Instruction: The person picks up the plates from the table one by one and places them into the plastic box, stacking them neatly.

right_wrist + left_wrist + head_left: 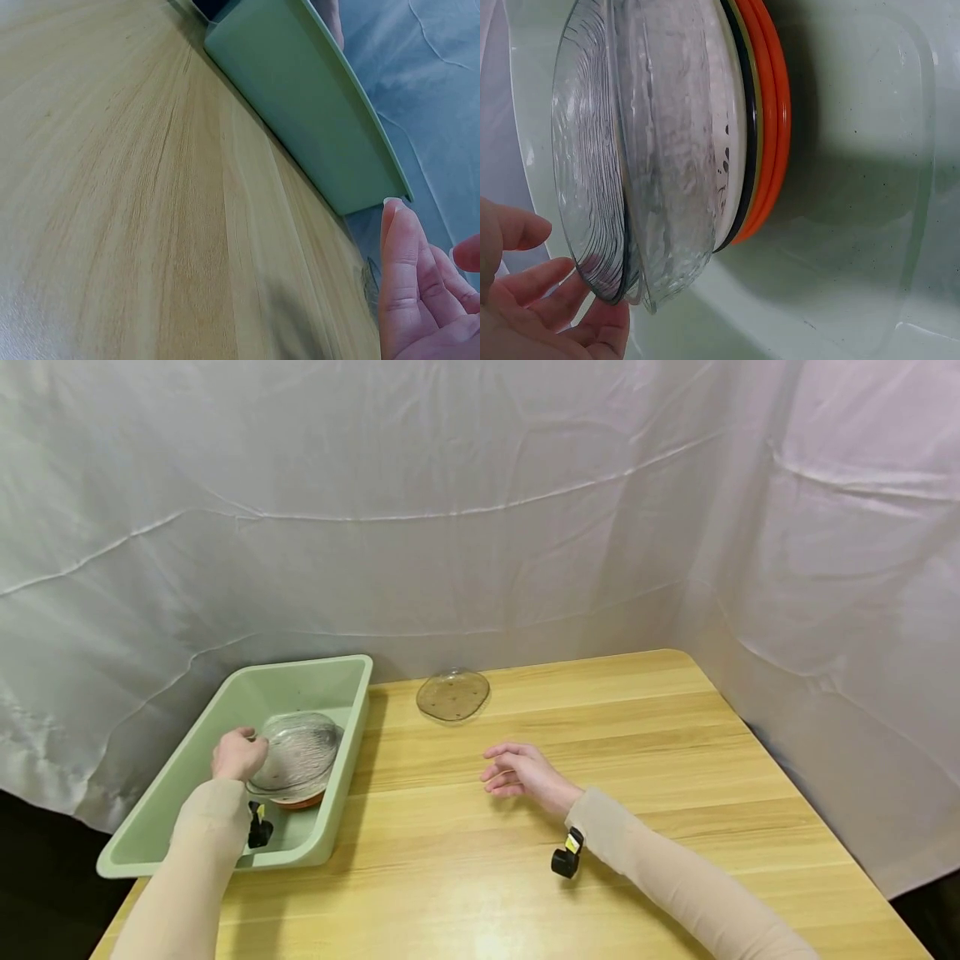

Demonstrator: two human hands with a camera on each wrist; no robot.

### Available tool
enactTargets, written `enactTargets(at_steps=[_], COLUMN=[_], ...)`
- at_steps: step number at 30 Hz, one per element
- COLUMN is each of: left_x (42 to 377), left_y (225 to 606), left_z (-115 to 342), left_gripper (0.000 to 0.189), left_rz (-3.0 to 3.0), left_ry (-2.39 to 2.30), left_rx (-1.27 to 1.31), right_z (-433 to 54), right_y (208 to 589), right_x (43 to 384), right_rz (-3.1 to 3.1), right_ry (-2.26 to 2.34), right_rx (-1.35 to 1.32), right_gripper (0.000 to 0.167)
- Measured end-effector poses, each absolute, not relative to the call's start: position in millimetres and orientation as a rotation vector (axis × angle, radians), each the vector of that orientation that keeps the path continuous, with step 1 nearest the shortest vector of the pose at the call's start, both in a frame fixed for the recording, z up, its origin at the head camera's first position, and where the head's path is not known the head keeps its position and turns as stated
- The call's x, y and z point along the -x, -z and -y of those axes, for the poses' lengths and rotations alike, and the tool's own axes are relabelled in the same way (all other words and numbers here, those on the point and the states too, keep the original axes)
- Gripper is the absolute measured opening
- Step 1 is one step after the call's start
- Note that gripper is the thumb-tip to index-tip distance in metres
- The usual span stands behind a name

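Observation:
In the left wrist view a clear ridged glass plate (592, 150) tops a stack. Beneath it comes more textured clear glass (675, 172), then a white plate (731, 142) with dark marks, a dark-edged dish and orange dishes (778, 127). The stack stands inside a light green basin (307, 681). My left hand (240, 754) is at the stack's left rim; its fingers (559, 296) reach the glass plate's edge from below, while the thumb stays apart from it. Over the table, my right hand (528, 774) hovers with loosely bent fingers, holding nothing.
A round, brownish transparent glass plate (453, 695) lies at the table's back edge, right of the basin. The wooden table (637, 718) is bounded by a pale hanging cloth (465, 527) behind and at the right. The basin's raised wall stands between the two hands.

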State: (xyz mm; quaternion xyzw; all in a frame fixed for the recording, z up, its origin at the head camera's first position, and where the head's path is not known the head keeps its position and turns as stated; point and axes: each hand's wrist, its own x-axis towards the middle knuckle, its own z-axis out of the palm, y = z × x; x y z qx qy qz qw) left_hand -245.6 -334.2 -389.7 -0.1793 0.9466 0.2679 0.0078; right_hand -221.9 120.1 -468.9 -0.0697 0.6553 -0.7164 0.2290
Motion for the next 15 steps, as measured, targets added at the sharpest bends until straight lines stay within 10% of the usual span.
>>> enactTargets(at_steps=[15], left_x=[248.2], left_y=[376.8], left_z=[333.0], left_gripper=[0.066], left_rz=[-2.930], left_ry=[-0.704], left_rx=[0.477], right_z=[-125.9], right_y=[471.6], right_x=[226.0], right_rz=[-1.834], right_ry=[1.969], right_rx=[0.169], right_gripper=[0.040])
